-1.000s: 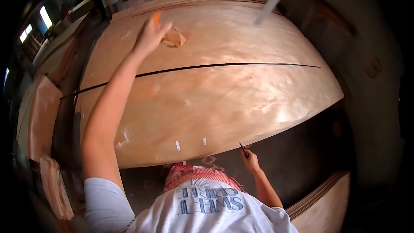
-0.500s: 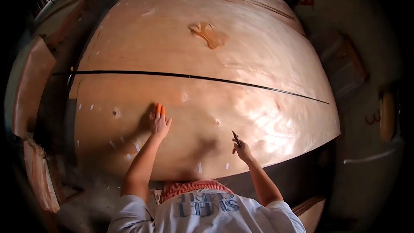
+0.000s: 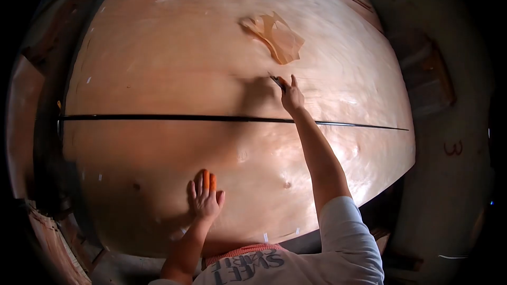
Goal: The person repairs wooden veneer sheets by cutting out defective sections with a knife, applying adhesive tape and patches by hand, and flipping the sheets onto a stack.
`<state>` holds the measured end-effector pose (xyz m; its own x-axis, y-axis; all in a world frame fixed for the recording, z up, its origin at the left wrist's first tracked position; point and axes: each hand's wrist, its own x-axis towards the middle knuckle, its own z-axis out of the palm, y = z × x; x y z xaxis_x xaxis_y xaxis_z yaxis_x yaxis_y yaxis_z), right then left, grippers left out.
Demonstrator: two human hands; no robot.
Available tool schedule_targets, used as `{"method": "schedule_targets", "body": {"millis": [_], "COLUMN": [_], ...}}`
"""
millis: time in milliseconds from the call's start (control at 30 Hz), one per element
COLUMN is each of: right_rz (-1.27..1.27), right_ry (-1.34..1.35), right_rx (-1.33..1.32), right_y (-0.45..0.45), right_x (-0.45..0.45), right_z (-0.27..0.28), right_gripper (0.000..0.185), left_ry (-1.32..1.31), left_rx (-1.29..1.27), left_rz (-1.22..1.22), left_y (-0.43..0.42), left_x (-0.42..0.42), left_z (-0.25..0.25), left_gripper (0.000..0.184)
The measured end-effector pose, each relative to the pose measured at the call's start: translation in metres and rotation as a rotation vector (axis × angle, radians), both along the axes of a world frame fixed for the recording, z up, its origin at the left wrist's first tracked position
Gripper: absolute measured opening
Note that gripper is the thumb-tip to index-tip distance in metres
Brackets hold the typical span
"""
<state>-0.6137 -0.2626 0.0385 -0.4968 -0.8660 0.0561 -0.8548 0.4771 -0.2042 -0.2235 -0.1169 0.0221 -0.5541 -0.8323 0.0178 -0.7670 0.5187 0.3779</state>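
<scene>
Brown wood veneer (image 3: 158, 68) spreads in front of you as one broad sheet, crossed from left to right by a long black strip (image 3: 158, 117). Half a second ago your right hand (image 3: 292, 96) was over the near half; now it has reached across the strip to the far half, gripping a dark knife (image 3: 278, 81) whose tip points far and left. The knife is near a crumpled tan scrap (image 3: 280, 39), which lies on the sheet just beyond it.

Your left hand (image 3: 206, 198) is on the near half, left of the middle, palm down with fingers stretched out and nothing grasped. A second ago it was up beside the scrap; since the last frame it has kept roughly the same spot on the veneer. Orange covers (image 3: 206, 180) wrap two of its fingers.

As for writing, "SWEET" can be made out on your shirt (image 3: 253, 266), while the line with it is uncertain. Far off to the right, a reddish mark (image 3: 452, 148) looks like a 3. Small white tabs (image 3: 266, 238) at the near edge show no readable print.
</scene>
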Motion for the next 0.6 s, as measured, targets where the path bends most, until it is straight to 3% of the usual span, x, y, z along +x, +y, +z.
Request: {"method": "schedule_targets", "body": {"millis": [67,233,367,467,600], "right_rz": [0.041,0.122,0.137,0.262,0.182], "right_ry": [0.013,0.146,-0.147,0.038,0.118], "right_rx": [0.07,0.066,0.131,-0.031,0.173], "right_y": [-0.038,-0.11,-0.135,-0.133,-0.126], "right_x": [-0.004,-0.03,-0.075,-0.102,-0.1], "right_z": [0.006,-0.007,-0.024,-0.048,-0.03], "right_gripper": [0.047,0.042,0.036,0.031,0.031], "left_ry": [-0.014,-0.056,-0.06,-0.035,-0.04], "left_rx": [0.023,0.03,0.024,0.036,0.051], "left_rz": [-0.011,-0.048,-0.062,-0.055,-0.065], "left_y": [-0.004,-0.011,-0.014,-0.009,-0.012], "left_x": [-0.002,0.0,0.001,0.003,0.001], "left_z": [0.003,-0.002,-0.006,-0.015,-0.014], "left_gripper": [0.058,0.058,0.058,0.058,0.058]}}
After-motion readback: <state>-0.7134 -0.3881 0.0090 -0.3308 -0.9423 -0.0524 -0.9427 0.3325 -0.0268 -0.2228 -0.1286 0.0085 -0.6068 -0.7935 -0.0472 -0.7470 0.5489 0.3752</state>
